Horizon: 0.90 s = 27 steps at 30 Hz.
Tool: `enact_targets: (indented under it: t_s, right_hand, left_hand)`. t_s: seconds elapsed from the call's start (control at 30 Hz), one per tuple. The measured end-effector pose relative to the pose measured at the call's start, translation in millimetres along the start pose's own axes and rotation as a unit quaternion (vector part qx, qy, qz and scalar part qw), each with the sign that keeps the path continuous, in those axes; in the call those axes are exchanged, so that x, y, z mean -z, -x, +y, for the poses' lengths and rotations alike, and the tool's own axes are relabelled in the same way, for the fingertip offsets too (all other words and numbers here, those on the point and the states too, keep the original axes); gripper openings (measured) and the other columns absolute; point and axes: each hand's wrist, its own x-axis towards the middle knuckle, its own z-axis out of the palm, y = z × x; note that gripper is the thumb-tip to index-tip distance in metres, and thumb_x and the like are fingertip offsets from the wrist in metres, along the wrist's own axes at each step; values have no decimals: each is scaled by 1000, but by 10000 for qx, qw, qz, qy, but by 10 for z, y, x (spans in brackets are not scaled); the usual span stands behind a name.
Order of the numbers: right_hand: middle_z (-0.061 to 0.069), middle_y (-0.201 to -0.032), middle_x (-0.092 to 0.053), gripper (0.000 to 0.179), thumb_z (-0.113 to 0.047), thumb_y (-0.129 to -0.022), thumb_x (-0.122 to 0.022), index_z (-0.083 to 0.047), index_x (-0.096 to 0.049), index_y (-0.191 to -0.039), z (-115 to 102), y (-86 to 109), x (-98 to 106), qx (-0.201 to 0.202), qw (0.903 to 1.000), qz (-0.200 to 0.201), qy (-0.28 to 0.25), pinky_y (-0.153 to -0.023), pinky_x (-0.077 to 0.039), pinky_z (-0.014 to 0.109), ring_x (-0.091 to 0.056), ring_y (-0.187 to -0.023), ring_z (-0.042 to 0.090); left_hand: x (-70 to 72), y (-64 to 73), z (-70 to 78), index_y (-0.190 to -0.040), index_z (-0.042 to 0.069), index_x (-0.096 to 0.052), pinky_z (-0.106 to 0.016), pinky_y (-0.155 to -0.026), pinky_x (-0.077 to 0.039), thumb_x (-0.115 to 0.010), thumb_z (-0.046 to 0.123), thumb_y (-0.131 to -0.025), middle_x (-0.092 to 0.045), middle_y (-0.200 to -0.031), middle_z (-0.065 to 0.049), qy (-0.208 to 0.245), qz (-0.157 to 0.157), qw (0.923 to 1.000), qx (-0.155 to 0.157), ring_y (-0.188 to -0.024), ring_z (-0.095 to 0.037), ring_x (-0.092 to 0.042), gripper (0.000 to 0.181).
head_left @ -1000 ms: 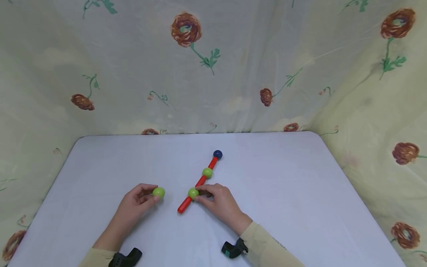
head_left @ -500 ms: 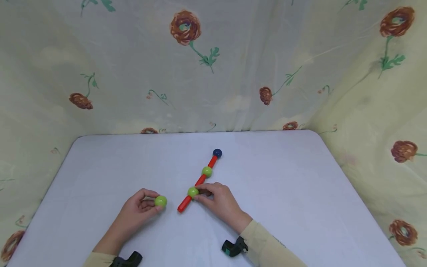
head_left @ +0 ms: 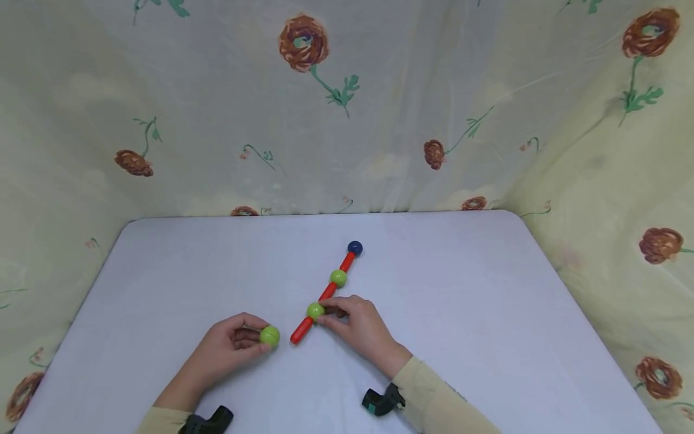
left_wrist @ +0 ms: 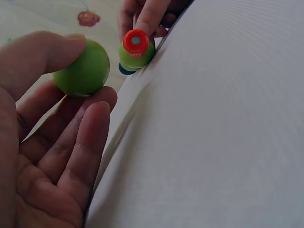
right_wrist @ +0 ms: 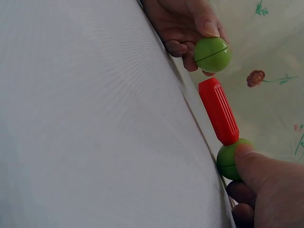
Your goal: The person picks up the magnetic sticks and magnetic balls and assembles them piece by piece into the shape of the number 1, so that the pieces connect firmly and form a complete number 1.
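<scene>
My left hand (head_left: 230,349) pinches a loose green ball (head_left: 270,336) between thumb and fingers, just left of a straight chain. That chain has red rods (head_left: 301,330) joined by green balls, with a dark blue ball (head_left: 355,248) at its far end. My right hand (head_left: 360,328) pinches the chain's nearer green ball (head_left: 315,311) from the right. In the left wrist view, the near red rod (left_wrist: 136,42) points its end at the camera and shows a grey metal disc. The right wrist view shows the held green ball (right_wrist: 212,54) close to the red rod's free end, with a small gap.
A white-covered table (head_left: 461,301) lies under both hands. Behind and beside it hangs a pale curtain (head_left: 379,90) printed with brown flowers. Black camera mounts (head_left: 382,401) sit on both wrists.
My left hand has moved right and nearer to me with the green ball, toward the chain's near end. The ball's seam line now shows. My right hand keeps its hold on the chain.
</scene>
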Motion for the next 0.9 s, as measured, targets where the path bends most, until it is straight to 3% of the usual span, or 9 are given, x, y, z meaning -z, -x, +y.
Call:
enact_targets:
  t_s: [0.2,0.47,0.9]
  right_hand:
    - [-16,-99,-68,33,-37,-88,-75,-23,-72,-118,23,-2,-3,-7,10000,-45,9,-75,-50,24,-59,-85,1]
    - [-16,-99,-69,33,-37,-87,-76,-23,-72,-118,8,-1,5,-111,9999,-61,33,-75,-50,25,-59,-85,1]
    - [-16,-99,-69,33,-33,-86,-78,-23,-73,-117,-3,-2,2,-106,9999,-76,-5,-76,-50,25,-59,-85,1]
  left_hand:
    - [1,16,-11,-103,25,-71,-26,-62,-49,-85,27,-78,-69,-97,9,-731,-164,9951,-648,-75,-15,-60,29]
    - [-1,24,-3,-103,31,-72,-25,-56,-43,-84,33,-80,-66,-96,12,-981,-421,9848,-1372,-79,-13,-58,26]
    - [-19,36,-27,-107,30,-74,-26,-66,-49,-82,41,-80,-68,-98,15,-1129,-624,9814,-1425,-81,-10,-61,30]
